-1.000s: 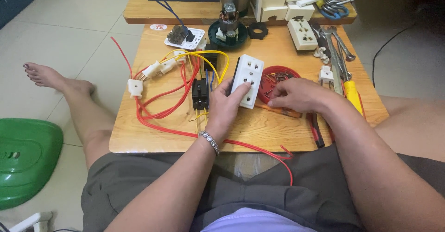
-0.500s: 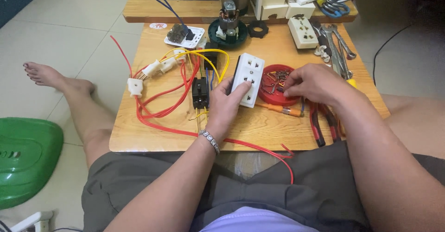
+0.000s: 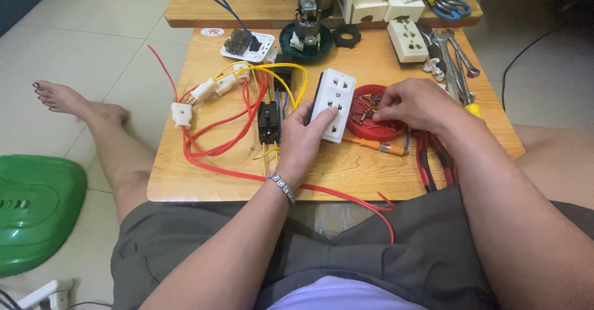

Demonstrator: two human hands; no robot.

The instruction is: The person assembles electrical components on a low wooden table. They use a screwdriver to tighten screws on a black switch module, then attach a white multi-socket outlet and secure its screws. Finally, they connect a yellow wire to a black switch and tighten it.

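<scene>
1. Right hand of mine is now over the red round dish. A moment ago it lay lower on the counter, near the pliers, so it has moved up and to the left.
2. Its fingertips are pinched together inside the dish, among the tiny screws and metal bits. I cannot tell if a screw is really caught between them; the bits are too small to see.
3. My left hand has not moved. It is grasping the white socket box, thumb on the front face and fingers curled round the near end, and keeps it pressed down on the counter.
4. The white socket box is in the same spot as before, in the middle of the counter, just left of the red round dish and touching it or nearly so.
5. I think this means I am picking out a small part for the box while the other hand keeps it steady.
6. An orange screwdriver lies just below the dish, and it shows more now that my hand is off it.
7. The red-handled pliers lie by my right wrist.
8. Red wires and yellow wires loop on the left side, with a black switch block beside my left hand.
</scene>
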